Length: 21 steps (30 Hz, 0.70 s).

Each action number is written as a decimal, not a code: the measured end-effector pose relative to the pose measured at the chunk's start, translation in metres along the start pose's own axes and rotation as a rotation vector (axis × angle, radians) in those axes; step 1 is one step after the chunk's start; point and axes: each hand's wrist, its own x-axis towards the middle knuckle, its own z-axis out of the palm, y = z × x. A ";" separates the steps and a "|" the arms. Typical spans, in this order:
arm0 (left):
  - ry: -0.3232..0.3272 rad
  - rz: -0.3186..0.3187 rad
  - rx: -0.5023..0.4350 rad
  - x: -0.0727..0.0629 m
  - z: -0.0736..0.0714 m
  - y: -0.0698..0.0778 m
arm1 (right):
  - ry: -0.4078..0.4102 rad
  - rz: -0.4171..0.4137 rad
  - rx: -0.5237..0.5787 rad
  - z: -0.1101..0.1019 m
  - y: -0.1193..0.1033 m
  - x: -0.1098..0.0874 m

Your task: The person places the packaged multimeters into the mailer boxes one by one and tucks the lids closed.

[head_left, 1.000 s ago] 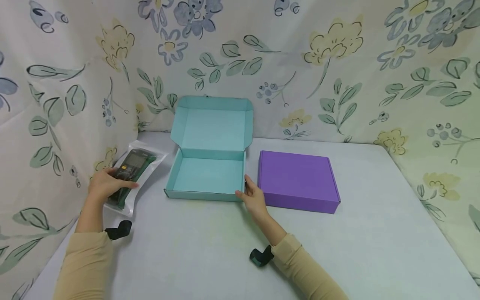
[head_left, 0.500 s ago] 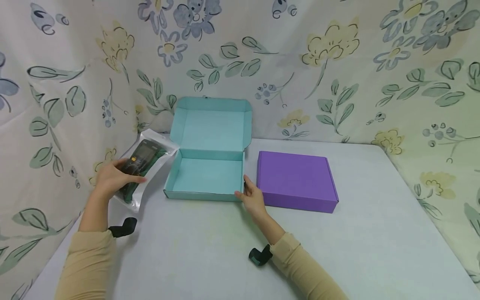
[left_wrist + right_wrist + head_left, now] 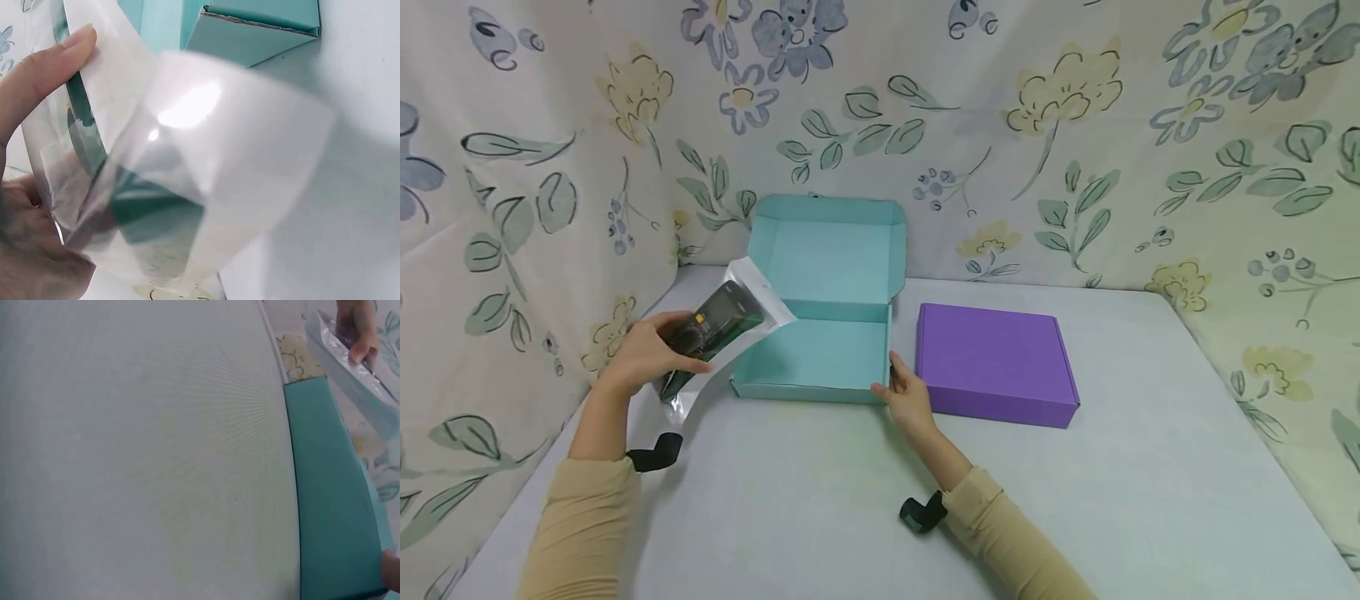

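Observation:
My left hand (image 3: 647,354) grips a dark multimeter (image 3: 718,321) sealed in a clear and white plastic bag (image 3: 775,310). The bag is tilted, its upper end over the left side of the open teal box (image 3: 820,354). In the left wrist view, my thumb presses the bag's face and the bag's loose end (image 3: 250,144) hangs toward the camera. My right hand (image 3: 912,404) holds the box's front right corner, thumb on the front wall and fingers at the right side. The lid (image 3: 827,254) stands raised at the back, and the visible interior holds nothing.
A closed purple box (image 3: 996,358) lies just right of the teal box, beside my right hand. Both sit on a white-covered table (image 3: 820,500). Flower-printed cloth (image 3: 850,125) hangs behind and at the sides. Each wrist wears a black camera (image 3: 658,452).
The left hand has carried the bagged multimeter right and upward from the table's left side to over the teal box's left edge. The right hand has stayed at the box corner.

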 end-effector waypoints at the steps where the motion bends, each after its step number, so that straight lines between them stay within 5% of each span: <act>1: -0.001 0.008 0.002 0.000 0.001 0.001 | -0.002 -0.002 -0.001 0.000 0.000 0.000; 21: 0.005 0.155 0.032 0.010 0.014 0.029 | 0.011 -0.003 -0.014 0.001 -0.003 -0.002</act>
